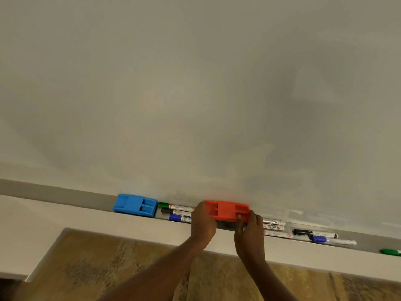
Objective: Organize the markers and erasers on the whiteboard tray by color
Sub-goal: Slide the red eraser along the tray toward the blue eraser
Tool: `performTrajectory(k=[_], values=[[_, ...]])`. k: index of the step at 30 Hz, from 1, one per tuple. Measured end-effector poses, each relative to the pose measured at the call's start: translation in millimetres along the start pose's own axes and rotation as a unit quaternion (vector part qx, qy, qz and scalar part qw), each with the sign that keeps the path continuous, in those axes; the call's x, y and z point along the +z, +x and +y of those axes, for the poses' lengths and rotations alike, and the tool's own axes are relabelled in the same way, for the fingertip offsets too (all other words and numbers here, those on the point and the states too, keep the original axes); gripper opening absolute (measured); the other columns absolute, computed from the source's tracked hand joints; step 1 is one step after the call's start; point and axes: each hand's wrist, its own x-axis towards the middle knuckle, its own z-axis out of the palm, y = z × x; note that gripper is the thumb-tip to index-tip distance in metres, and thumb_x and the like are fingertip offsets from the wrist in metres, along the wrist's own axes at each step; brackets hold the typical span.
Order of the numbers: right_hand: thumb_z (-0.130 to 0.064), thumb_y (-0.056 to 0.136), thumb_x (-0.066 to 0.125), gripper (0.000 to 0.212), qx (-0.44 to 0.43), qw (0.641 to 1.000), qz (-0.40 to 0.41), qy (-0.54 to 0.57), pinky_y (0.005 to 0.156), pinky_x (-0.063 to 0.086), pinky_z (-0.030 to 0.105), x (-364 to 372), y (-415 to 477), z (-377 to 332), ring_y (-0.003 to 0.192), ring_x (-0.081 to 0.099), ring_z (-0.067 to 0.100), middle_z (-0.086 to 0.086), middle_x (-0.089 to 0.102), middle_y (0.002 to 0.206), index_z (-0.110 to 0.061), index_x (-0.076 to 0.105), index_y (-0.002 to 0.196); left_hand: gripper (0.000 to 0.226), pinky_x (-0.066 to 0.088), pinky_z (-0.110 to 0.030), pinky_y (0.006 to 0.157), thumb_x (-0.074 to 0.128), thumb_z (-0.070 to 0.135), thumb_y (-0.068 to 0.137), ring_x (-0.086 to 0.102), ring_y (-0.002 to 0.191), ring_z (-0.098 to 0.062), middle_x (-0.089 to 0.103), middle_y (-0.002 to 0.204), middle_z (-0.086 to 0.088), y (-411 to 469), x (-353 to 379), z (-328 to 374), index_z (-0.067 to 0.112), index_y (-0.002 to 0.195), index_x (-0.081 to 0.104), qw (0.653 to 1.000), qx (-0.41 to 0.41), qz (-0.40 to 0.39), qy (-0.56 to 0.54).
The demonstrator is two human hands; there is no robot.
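Note:
A red eraser [227,210] rests on the grey whiteboard tray [65,193], lying over the middle of several markers. My left hand [202,222] grips its left end and my right hand [250,233] grips its right end. A blue eraser [135,205] sits on the tray to the left. Between the two erasers poke out the caps of a green marker [163,205], a black marker [167,210] and a blue marker [176,217]. Right of my right hand lie another black marker [312,233], a second blue marker [329,240] and a green marker [390,252] at the frame's edge.
The whiteboard [195,94] fills the upper view, wiped but smudged. Below the tray runs a pale ledge [108,220], and under it a brown patterned floor [97,263]. The tray's left stretch holds nothing visible.

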Motion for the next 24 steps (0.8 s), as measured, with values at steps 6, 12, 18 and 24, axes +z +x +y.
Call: performTrajectory(k=[6,12,18,24], values=[[-0.004,0.093,0.045,0.028,0.018,1.000,-0.018,-0.014,0.073,0.040,0.026,12.4,-2.7,4.2,0.084,0.048,0.015,0.012,0.054,0.110,-0.007,0.049,0.120,0.025,0.051,-0.033,0.096,0.060,0.017,0.090,0.061,0.107,-0.024,0.065,0.114,-0.010,10.9,-0.2,-12.8,0.008,0.113,0.058,1.000,-0.009,-0.011,0.017],[-0.003,0.094,0.041,0.032,0.023,0.997,-0.058,-0.037,0.085,0.048,0.034,20.0,-2.5,12.9,0.100,0.060,0.026,0.014,0.062,0.113,-0.006,0.049,0.125,0.014,0.051,-0.029,0.085,0.056,0.009,0.090,0.064,0.097,-0.024,0.069,0.101,-0.012,22.4,-0.7,-27.8,0.004,0.099,0.065,0.999,0.005,-0.019,0.027],[-0.009,0.095,0.042,0.036,0.018,0.994,-0.072,-0.079,0.085,0.051,0.035,26.3,-3.4,16.4,0.098,0.061,0.024,0.011,0.062,0.115,-0.010,0.044,0.131,0.010,0.043,-0.019,0.071,0.055,0.006,0.088,0.064,0.086,-0.019,0.069,0.093,-0.008,28.0,2.4,-33.3,0.008,0.092,0.064,0.997,0.022,-0.014,0.068],[-0.010,0.095,0.044,0.029,0.009,0.991,-0.058,-0.121,0.080,0.053,0.036,29.4,-3.5,17.9,0.093,0.061,0.025,0.011,0.063,0.110,-0.008,0.049,0.122,0.013,0.051,-0.026,0.086,0.059,0.013,0.089,0.063,0.096,-0.018,0.068,0.102,-0.005,27.2,8.2,-35.1,0.010,0.102,0.062,0.994,0.030,-0.020,0.103]])
